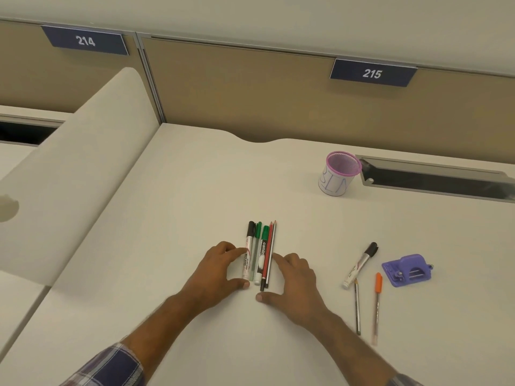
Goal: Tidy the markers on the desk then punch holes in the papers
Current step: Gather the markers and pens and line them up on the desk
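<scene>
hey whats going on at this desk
A person is lining up a row of markers and pencils on the white desk, the left hand against one side of the row and the right hand against the other. A black-capped marker, a pencil and an orange-capped pen lie loose to the right, beside a purple hole punch. A pink-rimmed mesh cup stands further back. No papers are in view.

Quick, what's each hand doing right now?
Left hand: open, fingers against the row of markers and pencils.
Right hand: open, fingers against the row's other side.
</scene>
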The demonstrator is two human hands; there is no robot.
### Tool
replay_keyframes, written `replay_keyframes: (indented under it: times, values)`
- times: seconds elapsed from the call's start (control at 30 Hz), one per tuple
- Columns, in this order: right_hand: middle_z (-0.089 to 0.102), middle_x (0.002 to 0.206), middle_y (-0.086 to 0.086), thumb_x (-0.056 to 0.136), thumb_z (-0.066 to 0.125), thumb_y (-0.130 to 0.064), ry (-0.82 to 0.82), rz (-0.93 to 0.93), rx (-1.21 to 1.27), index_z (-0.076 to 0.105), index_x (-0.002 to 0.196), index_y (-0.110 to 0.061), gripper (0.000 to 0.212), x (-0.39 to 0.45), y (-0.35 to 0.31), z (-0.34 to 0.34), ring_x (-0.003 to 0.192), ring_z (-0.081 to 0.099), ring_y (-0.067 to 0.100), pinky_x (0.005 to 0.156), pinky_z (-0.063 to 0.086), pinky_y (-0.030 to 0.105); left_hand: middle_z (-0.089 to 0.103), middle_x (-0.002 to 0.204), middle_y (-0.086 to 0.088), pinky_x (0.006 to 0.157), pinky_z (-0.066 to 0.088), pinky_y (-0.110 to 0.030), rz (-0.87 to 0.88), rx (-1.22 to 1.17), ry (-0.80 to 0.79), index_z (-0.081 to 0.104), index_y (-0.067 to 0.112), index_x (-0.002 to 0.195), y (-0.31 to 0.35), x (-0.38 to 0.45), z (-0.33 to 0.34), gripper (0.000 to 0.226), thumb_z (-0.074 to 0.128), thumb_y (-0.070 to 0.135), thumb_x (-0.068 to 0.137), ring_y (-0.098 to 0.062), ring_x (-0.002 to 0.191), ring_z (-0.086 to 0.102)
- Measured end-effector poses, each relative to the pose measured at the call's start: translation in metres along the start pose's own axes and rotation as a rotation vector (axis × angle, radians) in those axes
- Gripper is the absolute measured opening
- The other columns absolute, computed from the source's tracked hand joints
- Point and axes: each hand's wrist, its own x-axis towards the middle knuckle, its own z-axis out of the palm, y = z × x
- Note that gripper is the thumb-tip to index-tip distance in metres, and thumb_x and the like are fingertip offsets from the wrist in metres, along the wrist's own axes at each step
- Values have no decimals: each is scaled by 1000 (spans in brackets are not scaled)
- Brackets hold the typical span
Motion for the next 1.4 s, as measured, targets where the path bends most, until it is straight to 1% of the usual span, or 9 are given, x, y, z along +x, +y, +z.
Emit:
replay_keyframes:
  times: [0.23,0.37,0.57,0.73,0.9,1.03,1.2,1.3,1.4]
  values:
    - [40,109,-11,71,67,-61,17,2,15,40,139,-33,78,13,2,-1,108,39,13,94,31,31,49,114,12,94,39,-22,5,3,31,51,29,138,-3,6,3,73,82,39,72,-8,105,43]
    - [36,104,-13,72,65,-61,30,-24,8,41,138,-32,75,14,2,-1,107,39,13,95,32,33,50,114,13,97,44,-27,4,-6,44,52,29,137,-4,6,4,75,83,41,69,-8,105,44]
    - [42,110,-12,62,53,-82,74,-21,-15,37,138,-33,91,13,2,2,107,40,12,92,32,30,45,118,16,96,42,-24,40,-20,38,43,39,141,-4,6,3,89,83,54,63,-7,110,43]
    - [43,115,-10,69,54,-78,71,-36,-59,36,141,-32,88,13,5,3,109,40,13,94,32,31,41,120,17,98,31,-19,66,20,28,49,44,136,-2,4,2,74,81,47,70,-4,115,37]
    - [43,113,-10,70,57,-75,66,-36,-43,39,139,-33,83,14,6,1,108,40,12,95,32,32,42,120,17,98,30,-19,60,33,28,53,43,134,0,4,2,69,81,46,71,-5,114,37]
    - [43,114,-10,69,57,-76,62,-40,-40,39,139,-32,84,14,7,1,109,40,12,95,32,32,42,122,16,101,34,-23,38,49,22,50,41,136,4,4,1,73,81,47,70,-5,115,36]
    - [43,119,-10,68,58,-74,49,-18,-6,37,141,-31,87,6,11,-6,114,40,13,97,30,32,38,131,13,104,37,-29,-10,40,37,43,37,141,12,0,3,88,85,48,64,-9,123,32]
    - [45,118,-11,75,60,-65,129,18,42,43,136,-30,73,-7,20,-15,112,44,10,97,32,31,38,130,13,105,36,-30,-5,41,87,44,36,140,26,-5,7,94,87,52,58,-10,120,31]
    - [49,102,-13,82,67,-46,283,92,142,55,124,-27,48,-24,33,-30,96,48,7,86,38,25,40,123,15,98,34,-24,21,-23,173,51,35,134,47,-14,18,87,87,53,57,-8,116,32]
